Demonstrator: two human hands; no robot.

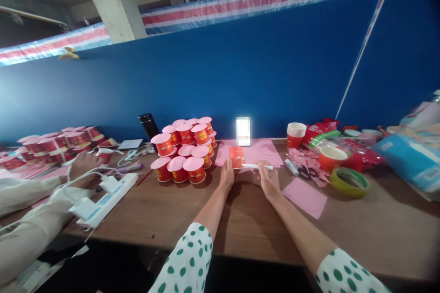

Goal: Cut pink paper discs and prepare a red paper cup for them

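Note:
My left hand [227,175] is closed around a red paper cup [237,157] with a light printed design, held just above the table. In my right hand [269,181] is a slim white stick-shaped thing [259,166], which looks like a marker pen; its left end reaches the lower side of the cup. Behind the cup lie pink paper sheets [268,151]. To the left stand stacked red paper cups [178,174] topped with pink paper discs. Right of my right hand rests a pink paper square [305,198] with a round outline.
A white power strip [108,201] with plugs and cables lies left, near a co-worker's hand [85,165]. A black bottle [148,126] stands behind. On the right are stacked cups [296,135], pink scraps [309,165], yellow-green tape [349,183] and a blue package [409,160].

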